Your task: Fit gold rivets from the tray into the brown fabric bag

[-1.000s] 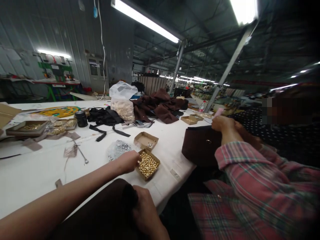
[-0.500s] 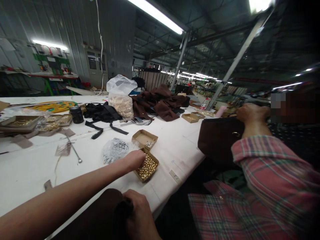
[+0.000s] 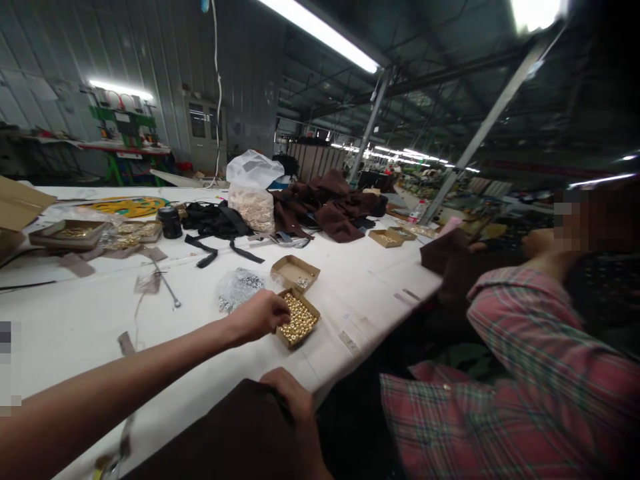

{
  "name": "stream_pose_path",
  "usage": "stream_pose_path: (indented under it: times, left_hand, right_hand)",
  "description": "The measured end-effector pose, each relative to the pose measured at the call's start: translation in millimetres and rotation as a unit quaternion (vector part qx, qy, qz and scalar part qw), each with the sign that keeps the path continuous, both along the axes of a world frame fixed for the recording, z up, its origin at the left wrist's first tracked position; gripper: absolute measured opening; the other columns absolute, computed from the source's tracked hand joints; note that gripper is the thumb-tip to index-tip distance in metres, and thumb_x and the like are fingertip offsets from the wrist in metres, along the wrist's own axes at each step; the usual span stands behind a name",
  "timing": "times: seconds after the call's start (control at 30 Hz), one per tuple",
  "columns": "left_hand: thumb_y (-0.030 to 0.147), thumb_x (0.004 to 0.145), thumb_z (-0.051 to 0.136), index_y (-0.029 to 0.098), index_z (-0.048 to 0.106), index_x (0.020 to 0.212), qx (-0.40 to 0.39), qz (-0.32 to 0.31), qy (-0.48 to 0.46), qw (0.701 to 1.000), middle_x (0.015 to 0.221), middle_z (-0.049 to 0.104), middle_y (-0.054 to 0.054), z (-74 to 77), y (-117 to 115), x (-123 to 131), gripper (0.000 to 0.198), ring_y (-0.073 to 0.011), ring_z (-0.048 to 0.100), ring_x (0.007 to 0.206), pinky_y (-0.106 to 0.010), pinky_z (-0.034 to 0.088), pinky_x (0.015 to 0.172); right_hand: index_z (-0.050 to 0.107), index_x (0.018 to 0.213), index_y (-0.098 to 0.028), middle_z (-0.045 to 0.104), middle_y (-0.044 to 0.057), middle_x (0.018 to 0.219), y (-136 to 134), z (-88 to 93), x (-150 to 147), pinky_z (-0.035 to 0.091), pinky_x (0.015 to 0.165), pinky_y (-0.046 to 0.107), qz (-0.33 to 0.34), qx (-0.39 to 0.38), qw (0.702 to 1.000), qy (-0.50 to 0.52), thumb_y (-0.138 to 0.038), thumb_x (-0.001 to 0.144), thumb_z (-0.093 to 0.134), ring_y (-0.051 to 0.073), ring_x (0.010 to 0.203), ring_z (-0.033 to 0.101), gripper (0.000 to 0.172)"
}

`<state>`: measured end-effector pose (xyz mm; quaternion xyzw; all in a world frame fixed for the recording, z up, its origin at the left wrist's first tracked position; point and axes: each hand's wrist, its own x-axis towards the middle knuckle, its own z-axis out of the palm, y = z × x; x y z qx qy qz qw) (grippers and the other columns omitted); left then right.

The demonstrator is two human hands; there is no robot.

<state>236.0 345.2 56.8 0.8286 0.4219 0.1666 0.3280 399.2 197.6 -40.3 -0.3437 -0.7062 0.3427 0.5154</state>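
Observation:
My left hand (image 3: 260, 313) reaches to the left side of a small cardboard box (image 3: 314, 325) full of gold metal pieces (image 3: 299, 319). Its thumb and fingers are pinched together over the pieces, and whatever lies between them is too small to make out. Closer to me, my right hand (image 3: 297, 407) grips the edge of a dark brown fabric piece (image 3: 220, 433), with its fingers partly hidden. Behind the gold pieces is a second box (image 3: 287, 269) with a few silver pieces. A clear bag (image 3: 240, 287) of silver pieces lies to its left.
On the white table (image 3: 370, 287) are brown cloths (image 3: 340, 210), black straps (image 3: 215, 220), a plastic sack (image 3: 253, 193), a dark jar (image 3: 170, 222) and a metal rod (image 3: 167, 288). At the right, a person in a plaid shirt (image 3: 540, 347) handles dark brown fabric.
My left hand has drawn back a little to the left, from deep in the gold pieces to their edge. The other person's hand and dark fabric have moved right. The view has shifted slightly.

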Motion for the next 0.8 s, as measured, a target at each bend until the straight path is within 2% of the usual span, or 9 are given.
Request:
stream_pose_path:
  times: [0.07, 0.2, 0.27, 0.33, 0.4, 0.5, 0.67, 0.8]
  left_hand:
    - [0.031, 0.110, 0.055, 0.012, 0.077, 0.106, -0.070, 0.009, -0.054, 0.996, 0.090, 0.081, -0.009, 1.2, -45, -22, 0.029, -0.0213, 0.079, 0.076, -0.028, 0.060, 0.067]
    - [0.040, 0.104, 0.068, 0.014, 0.083, 0.114, -0.191, 0.084, -0.189, 0.960, 0.096, 0.085, -0.009, 3.7, -138, -56, 0.032, -0.0235, 0.081, 0.088, -0.030, 0.064, 0.080]
    - [0.039, 0.102, 0.074, 0.018, 0.086, 0.112, -0.200, 0.123, -0.221, 0.947, 0.097, 0.086, -0.006, 5.1, -175, -63, 0.027, -0.0227, 0.081, 0.089, -0.029, 0.063, 0.084]
    - [0.037, 0.103, 0.075, 0.022, 0.087, 0.114, -0.165, 0.153, -0.218, 0.950, 0.099, 0.086, -0.002, 4.5, -200, -65, 0.023, -0.0213, 0.080, 0.091, -0.027, 0.060, 0.084]
    - [0.035, 0.104, 0.075, 0.024, 0.088, 0.113, -0.129, 0.175, -0.216, 0.952, 0.099, 0.086, -0.001, 1.7, -217, -64, 0.020, -0.0210, 0.080, 0.092, -0.026, 0.058, 0.083]
    - [0.030, 0.105, 0.072, 0.023, 0.091, 0.108, -0.104, 0.171, -0.242, 0.950, 0.099, 0.087, 0.000, -4.9, -231, -64, 0.021, -0.0219, 0.081, 0.094, -0.026, 0.058, 0.085]
    - [0.021, 0.105, 0.070, 0.030, 0.092, 0.112, -0.101, 0.164, -0.263, 0.946, 0.103, 0.087, 0.005, -12.0, -245, -69, 0.025, -0.0203, 0.083, 0.097, -0.024, 0.059, 0.087]
    - [0.016, 0.103, 0.070, 0.031, 0.092, 0.114, -0.105, 0.161, -0.278, 0.941, 0.106, 0.087, 0.008, -8.1, -253, -77, 0.029, -0.0187, 0.083, 0.099, -0.022, 0.058, 0.088]
  right_hand:
    - [0.075, 0.108, -0.023, 0.075, 0.003, 0.099, -12, -1.6, 11, 0.056, 0.080, 0.027, 0.007, 0.037, 0.999, 0.010, -0.022, 0.104, 0.063, 0.018, 0.092, 0.075, 0.013]
    - [0.078, 0.120, -0.028, 0.078, 0.005, 0.115, -45, 0.8, 20, 0.060, 0.092, 0.030, -0.025, 0.061, 0.998, -0.008, -0.020, 0.111, 0.060, 0.020, 0.106, 0.078, 0.021]
    - [0.077, 0.122, -0.028, 0.078, 0.007, 0.120, -63, 5.8, 18, 0.061, 0.095, 0.033, -0.059, 0.067, 0.996, -0.014, -0.022, 0.113, 0.058, 0.022, 0.111, 0.078, 0.022]
    - [0.077, 0.122, -0.028, 0.078, 0.009, 0.122, -77, 11.4, 13, 0.062, 0.095, 0.036, -0.078, 0.078, 0.994, -0.018, -0.025, 0.115, 0.056, 0.023, 0.113, 0.078, 0.022]
    - [0.076, 0.123, -0.028, 0.078, 0.010, 0.124, -88, 16.3, 8, 0.063, 0.095, 0.037, -0.076, 0.089, 0.993, -0.023, -0.025, 0.116, 0.053, 0.024, 0.115, 0.078, 0.024]
    - [0.074, 0.127, -0.028, 0.078, 0.011, 0.127, -97, 22.9, 0, 0.064, 0.093, 0.039, -0.061, 0.106, 0.992, -0.019, -0.024, 0.117, 0.050, 0.025, 0.116, 0.079, 0.027]
    - [0.074, 0.127, -0.028, 0.079, 0.011, 0.125, -104, 33.2, -9, 0.064, 0.093, 0.038, -0.045, 0.103, 0.993, -0.032, -0.020, 0.115, 0.053, 0.024, 0.115, 0.079, 0.025]
    - [0.074, 0.127, -0.028, 0.078, 0.009, 0.124, -110, 37.3, -14, 0.063, 0.096, 0.036, -0.040, 0.090, 0.994, -0.052, -0.019, 0.115, 0.054, 0.023, 0.116, 0.079, 0.024]
